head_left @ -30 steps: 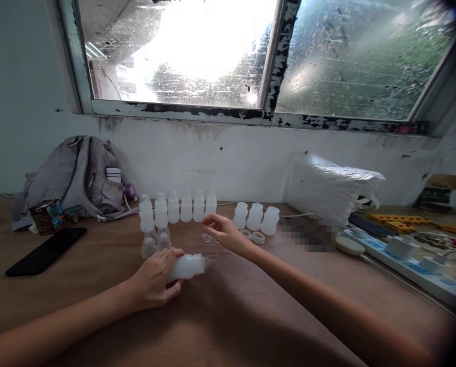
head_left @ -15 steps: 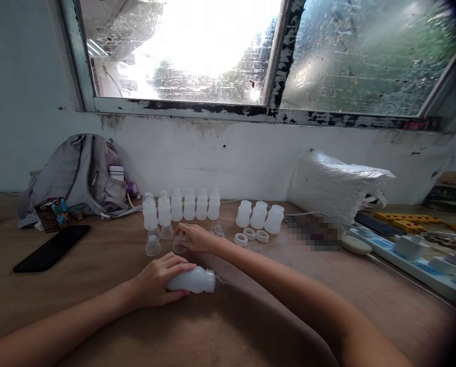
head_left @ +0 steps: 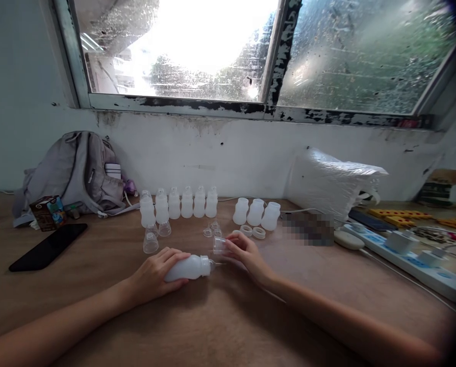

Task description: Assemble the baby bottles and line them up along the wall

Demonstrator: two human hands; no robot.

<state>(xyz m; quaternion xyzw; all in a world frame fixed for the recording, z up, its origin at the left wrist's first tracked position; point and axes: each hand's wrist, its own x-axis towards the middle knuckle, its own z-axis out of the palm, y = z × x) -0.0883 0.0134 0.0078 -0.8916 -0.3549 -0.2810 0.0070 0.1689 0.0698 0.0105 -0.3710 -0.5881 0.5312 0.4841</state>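
Apparent workroom (peeling window frame (head_left: 280, 61)), tabletop (head_left: 182, 331), power strip (head_left: 446, 281)

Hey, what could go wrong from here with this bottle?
The bottle, on its side in the left hand, might roll if the grip loosens. The clear cap in the right hand could bump its tip. That hand might also nudge the small clear pieces just behind.
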